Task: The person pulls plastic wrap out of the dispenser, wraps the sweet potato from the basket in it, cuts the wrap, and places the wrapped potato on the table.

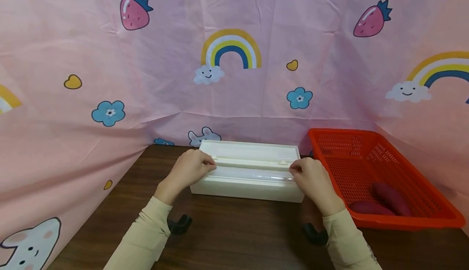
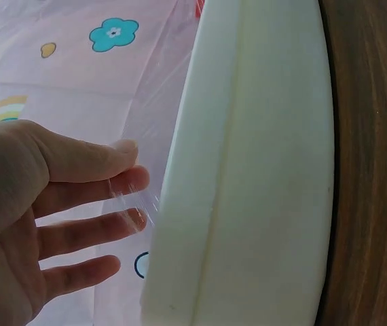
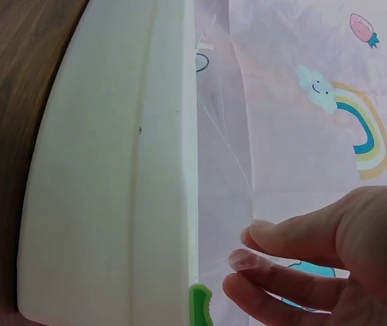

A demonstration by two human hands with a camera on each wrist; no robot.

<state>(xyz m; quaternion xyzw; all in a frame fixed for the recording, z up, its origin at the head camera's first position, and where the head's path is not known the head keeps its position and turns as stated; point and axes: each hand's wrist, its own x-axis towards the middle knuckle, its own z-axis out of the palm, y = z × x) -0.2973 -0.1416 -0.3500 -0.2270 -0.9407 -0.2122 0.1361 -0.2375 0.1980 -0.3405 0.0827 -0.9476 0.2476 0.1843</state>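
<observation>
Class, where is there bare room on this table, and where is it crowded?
Bare table lies between the sleeves, in front of the white box, and left of it, up to the patterned cloth. It is crowded over the box, where left hand and right hand hold clear film, and between box and red basket.

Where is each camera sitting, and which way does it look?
Head: worn on the head, facing forward and down at the white box; left hand, right hand and sleeves show.
Left wrist: on that wrist, facing the box and clear film; left hand shows.
Right wrist: on that wrist, facing the box; right hand shows.
Both wrist views share the box and patterned cloth.
</observation>
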